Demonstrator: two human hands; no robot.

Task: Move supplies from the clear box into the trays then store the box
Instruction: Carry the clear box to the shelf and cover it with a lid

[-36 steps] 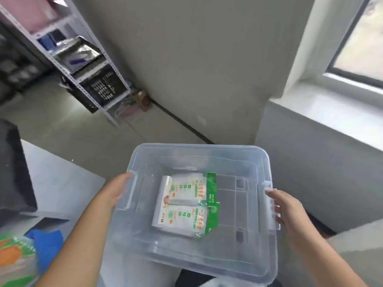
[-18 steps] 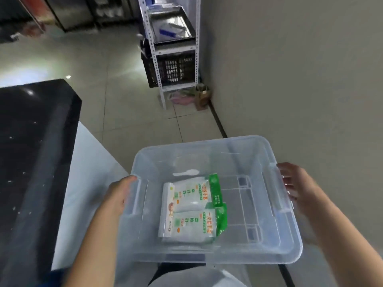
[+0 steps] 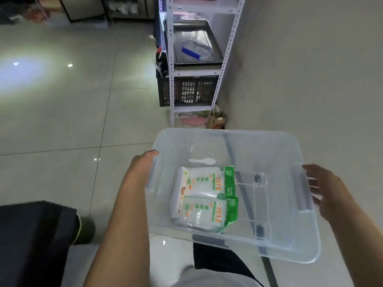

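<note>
I carry a clear plastic box (image 3: 286, 239) in front of me, above the floor. My left hand (image 3: 143, 164) grips its left handle and my right hand (image 3: 327, 189) holds its right handle, fingers under the rim. Inside the box lie two white and green packets (image 3: 204, 197), one beside the other, against the left half of the bottom. A small white plastic piece (image 3: 204, 161) lies just beyond them. The right half of the box's bottom is bare.
A white metal shelf rack (image 3: 171, 59) stands ahead against the wall, with a metal tray (image 3: 186, 27) on one level and a black crate (image 3: 188, 91) below. A paper bag (image 3: 216, 121) sits on the floor. A black counter (image 3: 31, 235) is at lower left.
The view has swung left and forward: the shelf rack is now closer and straight ahead. The box has stayed in both hands with the packets lying the same way.
</note>
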